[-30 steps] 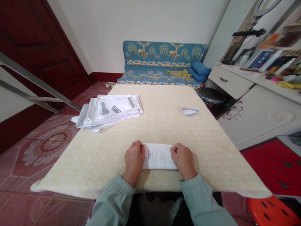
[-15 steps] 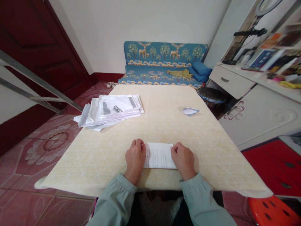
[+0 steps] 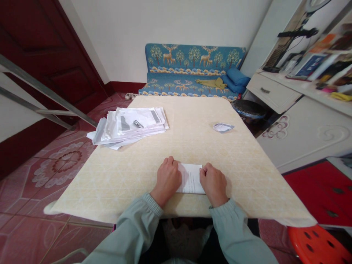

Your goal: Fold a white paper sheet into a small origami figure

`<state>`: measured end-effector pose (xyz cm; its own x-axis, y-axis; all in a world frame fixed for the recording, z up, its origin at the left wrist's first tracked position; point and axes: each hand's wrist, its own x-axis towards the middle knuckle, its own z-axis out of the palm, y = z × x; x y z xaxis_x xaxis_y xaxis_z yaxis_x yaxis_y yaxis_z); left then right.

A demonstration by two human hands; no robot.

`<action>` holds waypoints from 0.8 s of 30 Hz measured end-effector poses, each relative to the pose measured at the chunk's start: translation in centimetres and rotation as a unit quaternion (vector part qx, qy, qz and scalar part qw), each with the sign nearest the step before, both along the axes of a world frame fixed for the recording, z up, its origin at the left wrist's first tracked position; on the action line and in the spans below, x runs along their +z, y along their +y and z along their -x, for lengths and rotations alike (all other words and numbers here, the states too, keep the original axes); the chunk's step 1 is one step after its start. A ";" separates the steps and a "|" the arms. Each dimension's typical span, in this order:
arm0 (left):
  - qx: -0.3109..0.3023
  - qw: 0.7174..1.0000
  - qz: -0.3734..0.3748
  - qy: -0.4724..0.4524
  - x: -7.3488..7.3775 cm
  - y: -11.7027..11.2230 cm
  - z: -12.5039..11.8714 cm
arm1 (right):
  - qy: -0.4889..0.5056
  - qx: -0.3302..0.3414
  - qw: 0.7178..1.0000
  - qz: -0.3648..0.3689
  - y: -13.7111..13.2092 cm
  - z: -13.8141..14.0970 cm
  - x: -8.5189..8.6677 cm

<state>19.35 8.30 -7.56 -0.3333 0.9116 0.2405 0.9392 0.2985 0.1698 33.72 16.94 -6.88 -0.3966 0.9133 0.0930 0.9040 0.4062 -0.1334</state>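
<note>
A white folded sheet of printed paper [image 3: 191,178] lies on the table close to its front edge. My left hand [image 3: 168,178] is closed, fingers curled, over the paper's left end and hides that part. At the opposite end, my right hand [image 3: 214,183] is closed with thumb and fingers on the right edge. Rows of small print show between the two hands; the fingertips of both are partly hidden.
To the left, a stack of papers and plastic sleeves [image 3: 129,126] bears a small metallic stapler-like object [image 3: 138,124]. A small folded paper piece [image 3: 223,127] lies at the right on the pale tablecloth [image 3: 189,113]. Red stool [image 3: 316,244] at lower right.
My left hand has slid right over the paper and covers more of its left end, so less print shows. My right hand has stayed at the right edge.
</note>
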 end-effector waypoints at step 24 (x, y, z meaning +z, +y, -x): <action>-0.086 0.995 -0.029 -0.030 -2.1 -3.8 -1.1 | -0.001 -0.014 0.997 0.071 1.6 -0.1 0.5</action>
<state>20.42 4.46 -9.66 -0.1893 0.9415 0.2786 0.9629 0.1225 0.2403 33.80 18.55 -6.37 -0.3714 0.9277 -0.0387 0.9146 0.3584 -0.1871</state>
